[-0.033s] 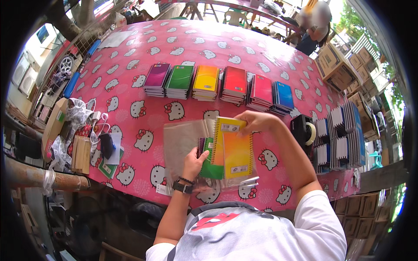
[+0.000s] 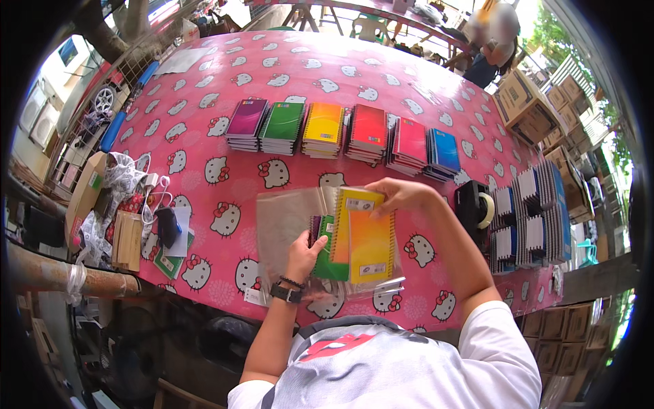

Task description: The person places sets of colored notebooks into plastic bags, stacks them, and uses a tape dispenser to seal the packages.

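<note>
My right hand (image 2: 407,195) pinches the upper right corner of a yellow spiral notebook (image 2: 372,238) with white label stickers. The yellow notebook overlaps a green notebook (image 2: 330,270), which my left hand (image 2: 304,255) grips at its left side, thumb on top. A dark spiral edge (image 2: 314,229) of another notebook shows behind the green one. Beneath them lie clear plastic bags (image 2: 287,215). Beyond my hands stands a row of notebook stacks: purple (image 2: 245,119), green (image 2: 281,120), yellow (image 2: 323,123), red (image 2: 366,126), pink (image 2: 410,136) and blue (image 2: 445,148).
At the right are a tape dispenser (image 2: 471,211) and large stacks of blue notebooks (image 2: 531,225). Wooden blocks (image 2: 127,242), a dark pouch (image 2: 167,227) and cables sit at the left. Cardboard boxes (image 2: 521,102) stand past the pink table's (image 2: 225,273) right edge. A person (image 2: 494,58) is far off.
The yellow notebook in my right hand has shifted very slightly down and left over the green one. My left hand stays in place.
</note>
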`<state>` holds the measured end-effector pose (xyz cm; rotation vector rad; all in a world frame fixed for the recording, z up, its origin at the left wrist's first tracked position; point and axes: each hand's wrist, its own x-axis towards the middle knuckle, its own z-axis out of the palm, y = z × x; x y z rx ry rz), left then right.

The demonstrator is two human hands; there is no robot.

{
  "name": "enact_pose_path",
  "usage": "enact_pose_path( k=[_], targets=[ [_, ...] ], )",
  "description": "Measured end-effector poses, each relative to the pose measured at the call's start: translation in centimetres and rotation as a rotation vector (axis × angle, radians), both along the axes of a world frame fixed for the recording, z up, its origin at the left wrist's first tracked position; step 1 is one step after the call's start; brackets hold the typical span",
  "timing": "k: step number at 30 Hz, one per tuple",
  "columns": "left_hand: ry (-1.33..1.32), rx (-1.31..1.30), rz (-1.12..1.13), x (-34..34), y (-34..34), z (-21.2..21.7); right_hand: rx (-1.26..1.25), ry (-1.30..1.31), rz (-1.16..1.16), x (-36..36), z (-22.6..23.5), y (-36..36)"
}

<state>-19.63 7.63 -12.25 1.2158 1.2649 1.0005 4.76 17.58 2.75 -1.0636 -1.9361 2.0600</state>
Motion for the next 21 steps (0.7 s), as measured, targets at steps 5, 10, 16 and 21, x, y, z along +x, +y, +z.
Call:
enact_pose_path(
  k=[5, 10, 16, 21],
  targets=[
    [-0.312, -0.031, 0.067, -0.3, 0.3, -1.3, -0.122, 0.100, -0.072, -0.3, -3.3, -2.9],
    [-0.338, -0.054, -0.076, 0.0, 0.3, 0.1, -0.169, 0.009, -0.087, 0.5, -7.1, -5.1],
    [-0.181, -0.025, 0.006, 0.1, 0.1, 0.9, -0.253, 0.050, -0.054, 1.8, -6.4, -5.3],
    [-0.306, 0.019, -0.154, -0.4, -0.4, 2.9, -0.213, 0.155, -0.082, 0.2, -5.8, -3.9]
  ],
)
